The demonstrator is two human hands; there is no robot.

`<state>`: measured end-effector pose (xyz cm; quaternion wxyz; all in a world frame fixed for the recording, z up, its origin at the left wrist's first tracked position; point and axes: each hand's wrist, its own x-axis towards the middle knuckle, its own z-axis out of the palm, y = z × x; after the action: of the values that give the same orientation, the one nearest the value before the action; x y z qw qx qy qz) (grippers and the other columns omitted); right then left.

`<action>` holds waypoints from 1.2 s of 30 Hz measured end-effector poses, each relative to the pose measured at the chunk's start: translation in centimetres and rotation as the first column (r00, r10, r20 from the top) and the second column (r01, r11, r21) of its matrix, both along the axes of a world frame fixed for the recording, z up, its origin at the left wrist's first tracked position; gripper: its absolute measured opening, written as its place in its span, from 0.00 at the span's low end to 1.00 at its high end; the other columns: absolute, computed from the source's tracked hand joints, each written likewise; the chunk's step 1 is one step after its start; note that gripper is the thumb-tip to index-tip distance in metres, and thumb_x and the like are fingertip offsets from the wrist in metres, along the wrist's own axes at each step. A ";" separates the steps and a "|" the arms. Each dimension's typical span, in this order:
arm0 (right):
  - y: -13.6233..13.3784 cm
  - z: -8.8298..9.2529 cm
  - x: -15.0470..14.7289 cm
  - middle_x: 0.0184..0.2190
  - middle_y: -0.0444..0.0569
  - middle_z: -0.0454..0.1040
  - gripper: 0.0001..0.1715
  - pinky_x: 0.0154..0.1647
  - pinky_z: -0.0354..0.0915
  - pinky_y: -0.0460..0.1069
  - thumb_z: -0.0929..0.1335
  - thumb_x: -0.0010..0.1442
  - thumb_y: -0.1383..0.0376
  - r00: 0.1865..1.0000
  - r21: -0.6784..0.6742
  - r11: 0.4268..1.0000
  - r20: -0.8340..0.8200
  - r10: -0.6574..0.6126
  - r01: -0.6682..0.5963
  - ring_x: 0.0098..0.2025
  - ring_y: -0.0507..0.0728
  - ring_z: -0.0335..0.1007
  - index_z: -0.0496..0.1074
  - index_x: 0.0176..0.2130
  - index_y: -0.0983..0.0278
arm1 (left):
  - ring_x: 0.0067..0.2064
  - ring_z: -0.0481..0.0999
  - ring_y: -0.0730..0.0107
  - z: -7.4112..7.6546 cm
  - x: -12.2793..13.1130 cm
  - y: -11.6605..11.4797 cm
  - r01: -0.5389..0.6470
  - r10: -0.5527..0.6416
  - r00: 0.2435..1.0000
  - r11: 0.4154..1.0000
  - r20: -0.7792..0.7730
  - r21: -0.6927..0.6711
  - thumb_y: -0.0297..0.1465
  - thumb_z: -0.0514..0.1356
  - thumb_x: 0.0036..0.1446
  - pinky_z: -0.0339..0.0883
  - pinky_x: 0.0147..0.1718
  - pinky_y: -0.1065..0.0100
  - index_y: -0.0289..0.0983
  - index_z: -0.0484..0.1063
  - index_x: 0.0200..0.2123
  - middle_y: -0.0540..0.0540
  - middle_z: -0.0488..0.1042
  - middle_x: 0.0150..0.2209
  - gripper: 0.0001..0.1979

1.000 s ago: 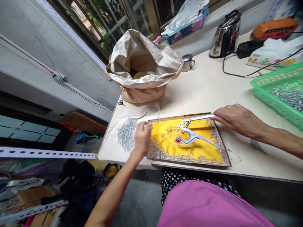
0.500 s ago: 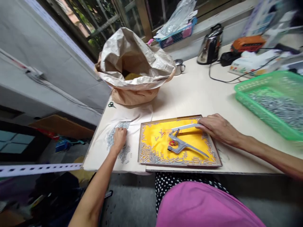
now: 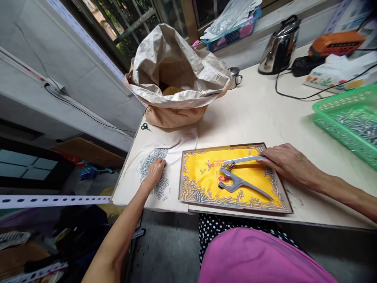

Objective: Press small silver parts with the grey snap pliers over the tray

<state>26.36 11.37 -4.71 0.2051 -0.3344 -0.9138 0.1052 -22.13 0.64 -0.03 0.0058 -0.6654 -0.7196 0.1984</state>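
My left hand lies palm down on a loose pile of small metal tubes on a white cloth. Whether its fingers grip any tubes is hidden. My right hand is on the upper handle of grey snap pliers, its fingertips over the handle's end. The pliers lie on a yellow cloth inside a shallow brown-edged tray. Many more metal tubes are strewn around the tray's border.
A green plastic basket of metal pieces sits at the right. Behind stand a large paper sack, small scissors, a steel kettle and a steel cup. The table's front edge runs near my lap.
My left hand has moved from the tray's left edge onto the tube pile on the cloth. My right hand stays on the pliers, and the view has shifted slightly.
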 end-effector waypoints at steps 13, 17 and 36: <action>-0.4 1.7 -0.7 0.28 0.46 0.73 0.26 0.41 0.57 0.53 0.53 0.72 0.51 0.999 0.054 0.998 0.036 -0.026 0.024 0.32 0.56 0.66 0.67 0.32 0.61 | 0.42 0.73 0.60 0.9 0.8 0.8 -0.228 0.103 0.904 0.937 0.415 0.264 0.29 0.54 0.58 0.67 0.45 0.62 0.35 0.73 0.34 0.41 0.75 0.37 0.08; -0.2 1.9 -0.8 0.29 0.47 0.73 0.27 0.41 0.57 0.52 0.53 0.72 0.50 0.999 0.055 0.998 0.050 -0.015 0.012 0.32 0.55 0.64 0.67 0.33 0.62 | 0.29 0.73 0.69 1.5 7.1 -0.2 -0.479 0.131 0.481 0.867 0.867 0.135 0.38 0.60 0.53 0.70 0.31 0.67 0.33 0.76 0.43 0.47 0.76 0.31 0.18; 0.1 2.2 -1.8 0.33 0.48 0.76 0.25 0.41 0.51 0.52 0.55 0.72 0.53 0.999 0.113 0.993 0.040 0.031 -0.036 0.35 0.55 0.65 0.70 0.35 0.62 | 0.18 0.69 0.78 -0.8 20.4 -0.9 -0.371 0.456 0.172 0.851 0.873 -0.372 0.27 0.62 0.54 0.60 0.19 0.77 0.34 0.73 0.27 0.53 0.72 0.17 0.05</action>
<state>24.56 11.42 -2.54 0.2043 -0.3088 -0.9276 0.0500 -1.72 -0.25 -0.86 -0.4938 -0.4302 -0.7262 -0.2091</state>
